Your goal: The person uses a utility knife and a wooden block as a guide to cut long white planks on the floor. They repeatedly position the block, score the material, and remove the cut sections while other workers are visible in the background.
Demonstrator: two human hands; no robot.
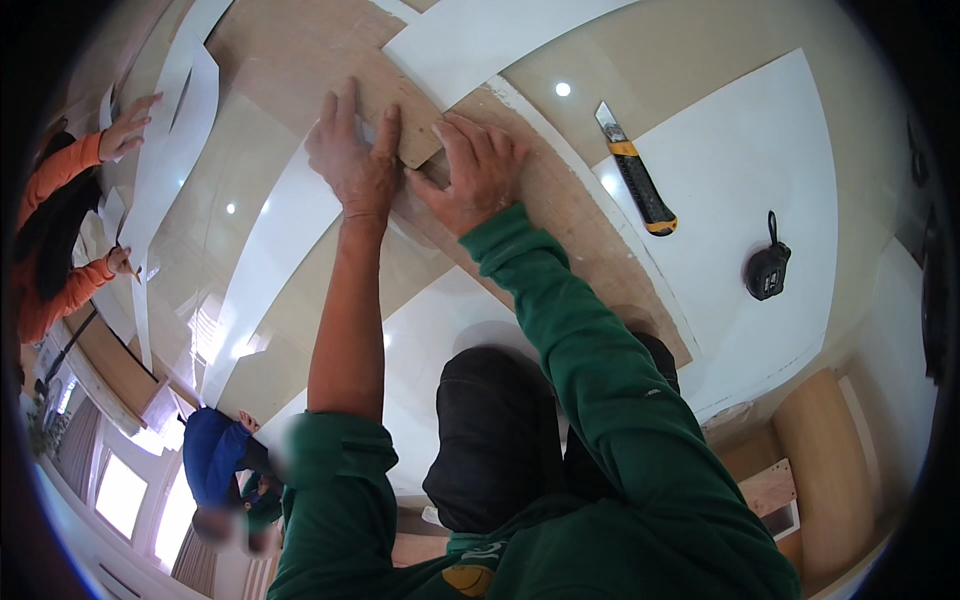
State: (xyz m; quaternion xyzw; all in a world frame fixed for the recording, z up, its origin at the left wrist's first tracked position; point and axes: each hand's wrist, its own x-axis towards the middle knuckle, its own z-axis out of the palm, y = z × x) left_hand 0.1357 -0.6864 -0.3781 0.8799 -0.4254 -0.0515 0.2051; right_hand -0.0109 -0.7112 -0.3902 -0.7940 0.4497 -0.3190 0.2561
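Observation:
My left hand [350, 155] lies flat, fingers spread, on a small wooden block [415, 135] that sits on a long brown board [570, 215]. My right hand [478, 170] presses down right beside it, fingertips against the block's near edge. A white strip [480, 40] runs along the board just past the block. Both hands press and grip nothing.
A yellow-and-black utility knife [635, 175] and a black tape measure [767, 268] lie on a white sheet [760, 150] to the right. Long white strips [265, 260] lie on the glossy floor at left. A person in orange sleeves [60, 230] handles strips at far left; another in blue [215, 460] is at lower left.

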